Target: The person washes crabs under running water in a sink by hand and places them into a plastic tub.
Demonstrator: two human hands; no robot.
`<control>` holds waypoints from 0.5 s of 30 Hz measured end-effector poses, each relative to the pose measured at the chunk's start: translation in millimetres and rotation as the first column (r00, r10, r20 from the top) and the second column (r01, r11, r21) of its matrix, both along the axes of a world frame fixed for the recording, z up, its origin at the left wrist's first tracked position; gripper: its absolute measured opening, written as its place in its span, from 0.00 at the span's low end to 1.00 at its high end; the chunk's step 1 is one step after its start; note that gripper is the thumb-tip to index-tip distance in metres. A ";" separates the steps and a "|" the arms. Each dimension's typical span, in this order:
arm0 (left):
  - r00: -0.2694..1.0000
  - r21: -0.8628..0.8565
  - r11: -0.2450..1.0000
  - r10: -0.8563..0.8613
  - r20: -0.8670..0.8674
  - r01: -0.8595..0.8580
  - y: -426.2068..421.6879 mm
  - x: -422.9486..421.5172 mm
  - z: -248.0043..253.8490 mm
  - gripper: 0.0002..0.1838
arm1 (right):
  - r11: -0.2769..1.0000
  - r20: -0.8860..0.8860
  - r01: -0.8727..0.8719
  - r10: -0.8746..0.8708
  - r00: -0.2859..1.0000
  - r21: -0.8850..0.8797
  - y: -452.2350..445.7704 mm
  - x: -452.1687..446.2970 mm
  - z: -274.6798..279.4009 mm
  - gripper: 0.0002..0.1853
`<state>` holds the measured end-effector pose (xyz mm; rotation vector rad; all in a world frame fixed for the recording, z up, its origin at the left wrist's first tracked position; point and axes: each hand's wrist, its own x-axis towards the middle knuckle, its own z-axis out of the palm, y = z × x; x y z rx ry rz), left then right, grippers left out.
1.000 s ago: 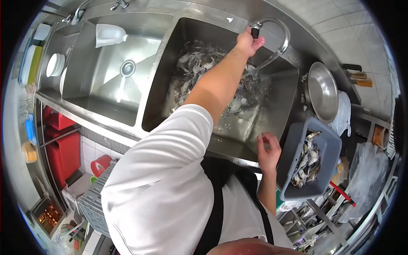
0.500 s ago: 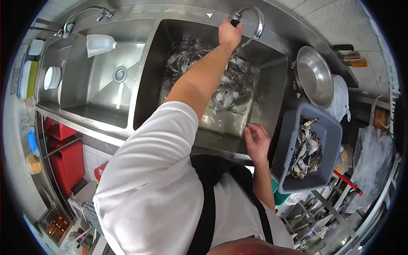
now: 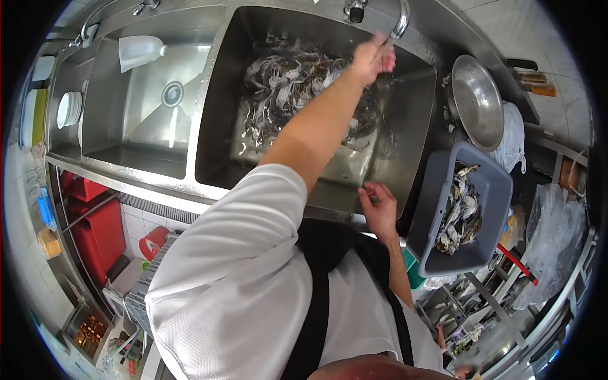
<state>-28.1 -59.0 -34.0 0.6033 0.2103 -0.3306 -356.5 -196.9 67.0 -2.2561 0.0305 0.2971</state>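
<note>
My left hand (image 3: 373, 60) is beside the curved faucet spout (image 3: 401, 22), over the far side of the deep sink (image 3: 396, 161); its fingers are apart and slightly blurred, and whether they touch the spout is unclear. Below it, a heap of grey, wet crabs (image 3: 291, 79) lies in shallow water. The black-collared faucet base (image 3: 356, 11) stands on the rim. My right hand (image 3: 380, 206) is over the near edge of this sink, loosely bent, thumb and fingers apart, holding nothing. On its right, a grey plastic tub (image 3: 434, 190) contains more crabs (image 3: 461, 212).
Left of the deep sink is a shallower sink (image 3: 145, 111) with a white plastic jug (image 3: 139, 52). White bowls (image 3: 69, 109) sit farther left. A steel bowl (image 3: 476, 104), white bag (image 3: 512, 136) and knives (image 3: 532, 77) are on the right.
My left hand has left the black-collared faucet base and moved right to the spout. My right hand stays near the sink's front edge. The view has shifted slightly.
</note>
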 end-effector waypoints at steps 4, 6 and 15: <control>0.956 0.533 0.807 -0.292 -0.014 0.254 -14.2 -76.1 -36.2 0.12 | 0.999 -0.026 -0.023 0.022 0.999 -0.033 1.6 1.0 -5.5 0.12; 0.940 0.797 0.554 -0.337 -0.048 0.239 8.4 -105.7 -73.4 0.12 | 0.999 -0.035 -0.010 0.009 0.999 -0.038 -0.8 2.5 -2.7 0.12; 0.967 0.903 -0.369 0.203 -0.153 0.221 161.9 -155.3 -206.8 0.20 | 0.989 -0.099 0.045 -0.059 0.993 -0.143 -11.8 -18.7 -2.9 0.13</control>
